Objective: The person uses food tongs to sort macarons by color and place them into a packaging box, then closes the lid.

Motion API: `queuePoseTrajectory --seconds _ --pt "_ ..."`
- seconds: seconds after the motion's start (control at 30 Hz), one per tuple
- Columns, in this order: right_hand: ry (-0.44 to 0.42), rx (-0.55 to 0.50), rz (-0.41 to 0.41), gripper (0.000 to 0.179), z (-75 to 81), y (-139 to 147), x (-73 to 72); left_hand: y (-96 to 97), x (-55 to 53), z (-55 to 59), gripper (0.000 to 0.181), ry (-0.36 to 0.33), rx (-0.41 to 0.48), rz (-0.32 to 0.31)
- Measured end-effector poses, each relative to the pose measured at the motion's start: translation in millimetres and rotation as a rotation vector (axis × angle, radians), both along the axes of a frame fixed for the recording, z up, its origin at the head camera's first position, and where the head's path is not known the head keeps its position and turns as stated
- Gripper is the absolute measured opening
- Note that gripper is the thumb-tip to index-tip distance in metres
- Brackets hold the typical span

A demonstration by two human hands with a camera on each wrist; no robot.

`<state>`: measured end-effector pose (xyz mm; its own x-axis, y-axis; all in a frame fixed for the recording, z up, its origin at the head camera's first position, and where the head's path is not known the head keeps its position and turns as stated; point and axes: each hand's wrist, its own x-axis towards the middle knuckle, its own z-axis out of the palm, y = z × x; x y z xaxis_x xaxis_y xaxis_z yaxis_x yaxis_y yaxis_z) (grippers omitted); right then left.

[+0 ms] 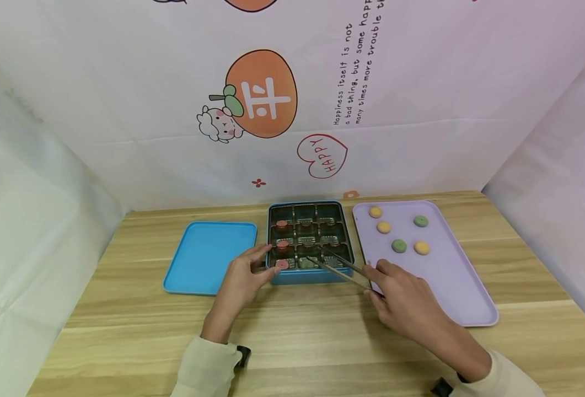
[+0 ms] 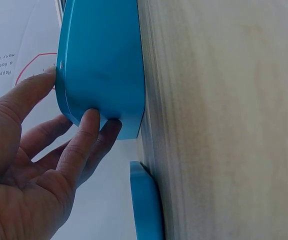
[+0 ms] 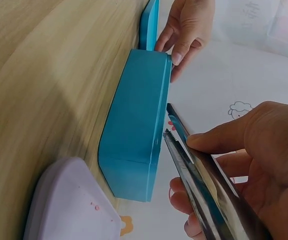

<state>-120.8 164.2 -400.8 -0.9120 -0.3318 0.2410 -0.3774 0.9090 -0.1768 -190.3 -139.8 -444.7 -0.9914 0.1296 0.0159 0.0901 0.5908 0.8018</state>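
A blue tin box (image 1: 312, 277) holds a divided tray, with pink macarons (image 1: 282, 264) in its left column. A green macaron (image 1: 305, 263) lies in the front middle compartment. My left hand (image 1: 242, 275) touches the box's front left corner, thumb at the rim and fingers against its side (image 2: 104, 65). My right hand (image 1: 403, 298) grips metal tongs (image 1: 344, 274). Their two tips stand apart over the front of the box. In the right wrist view the serrated tips of the tongs (image 3: 194, 170) have nothing between them.
To the right, a lilac tray (image 1: 451, 275) carries yellow macarons (image 1: 422, 247) and green macarons (image 1: 420, 221). A blue lid (image 1: 213, 256) lies left of the box. Behind the wooden table (image 1: 297, 342) hangs a printed white cloth (image 1: 173, 165).
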Motion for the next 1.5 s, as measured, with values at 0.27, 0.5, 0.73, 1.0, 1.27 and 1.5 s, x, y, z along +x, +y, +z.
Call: queuePoseTrajectory --seconds 0.27,0.5,0.73,1.0,1.27,1.5 --pt "-0.024 -0.037 -0.033 0.037 7.0 10 2.6 0.5 0.3 0.9 0.057 -0.013 -0.001 0.001" --pt "-0.039 -0.066 -0.084 0.036 6.6 30 5.1 1.0 1.5 1.7 0.057 -0.013 0.001 0.001" --pt "0.023 -0.059 -0.123 0.035 2.2 62 7.7 2.4 0.8 1.9 0.057 -0.009 0.002 0.002" --pt "-0.001 -0.042 -0.177 0.038 -11.9 93 5.5 3.3 0.6 2.3 0.059 -0.021 0.025 0.009" --pt "-0.005 -0.032 -0.224 0.041 -26.0 109 -2.0 2.4 0.4 0.8 0.06 -0.021 0.02 0.012" --pt "-0.013 -0.033 -0.244 0.042 -33.4 116 -5.6 2.2 0.1 1.1 0.059 -0.018 0.014 0.009"
